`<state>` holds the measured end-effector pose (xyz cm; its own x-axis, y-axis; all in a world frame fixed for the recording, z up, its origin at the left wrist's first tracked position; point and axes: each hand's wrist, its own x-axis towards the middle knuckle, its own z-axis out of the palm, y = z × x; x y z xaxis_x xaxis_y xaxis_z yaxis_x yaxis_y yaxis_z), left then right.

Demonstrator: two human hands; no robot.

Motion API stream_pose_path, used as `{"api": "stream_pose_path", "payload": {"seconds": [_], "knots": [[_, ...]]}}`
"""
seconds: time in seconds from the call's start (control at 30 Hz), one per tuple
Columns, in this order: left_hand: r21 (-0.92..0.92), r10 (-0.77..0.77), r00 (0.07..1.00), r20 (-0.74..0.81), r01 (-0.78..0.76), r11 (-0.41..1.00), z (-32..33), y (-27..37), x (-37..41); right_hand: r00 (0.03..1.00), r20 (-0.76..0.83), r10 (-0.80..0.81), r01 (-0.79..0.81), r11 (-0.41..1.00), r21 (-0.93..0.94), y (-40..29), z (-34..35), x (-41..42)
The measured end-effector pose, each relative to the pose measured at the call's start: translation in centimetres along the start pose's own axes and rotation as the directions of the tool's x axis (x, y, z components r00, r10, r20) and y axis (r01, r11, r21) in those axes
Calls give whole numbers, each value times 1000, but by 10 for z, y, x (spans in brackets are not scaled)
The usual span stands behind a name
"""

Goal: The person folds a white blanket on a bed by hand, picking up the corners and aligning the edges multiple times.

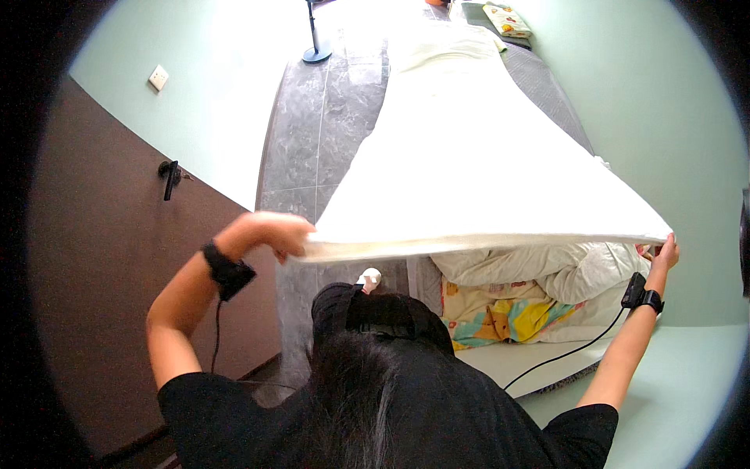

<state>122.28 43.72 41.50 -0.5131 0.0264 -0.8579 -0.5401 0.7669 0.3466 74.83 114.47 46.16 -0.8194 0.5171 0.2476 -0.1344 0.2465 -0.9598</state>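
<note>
A large white cloth sheet [463, 170] is stretched out in front of me, its near edge pulled taut from side to side. At the left corner of that edge, my left hand [278, 233] grips the fabric, slightly blurred. My right hand [667, 253] pinches the opposite corner close to the green wall. Away from me the sheet narrows and lies over a bed with a grey quilted cover [548, 94]. Beneath the raised edge, a rumpled cream quilt [527, 272] and a colourful patterned cloth [510, 319] lie on the bed's near end.
Left of me is a brown door [111, 258] with a black handle [170, 179]. Grey floor tiles [348, 105] run along the bed, with a black round-based stand [317, 54] farther off. A folded patterned cloth [507, 22] lies at the far end. Black cables hang from both wrist devices.
</note>
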Motion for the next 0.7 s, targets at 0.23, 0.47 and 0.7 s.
{"api": "stream_pose_path", "payload": {"seconds": [0.23,0.47,0.7], "knots": [[-64,94,978,187,-84,994,38,24,62,994,-89,-66,43,971,-234,83,-26,-7],[-66,152,981,119,-145,987,75,-5,97,964,-202,170,-247,849,-466,141,-69,-49],[-189,115,983,141,-87,978,85,-28,110,955,-249,160,-267,826,-497,129,-43,-86]]}}
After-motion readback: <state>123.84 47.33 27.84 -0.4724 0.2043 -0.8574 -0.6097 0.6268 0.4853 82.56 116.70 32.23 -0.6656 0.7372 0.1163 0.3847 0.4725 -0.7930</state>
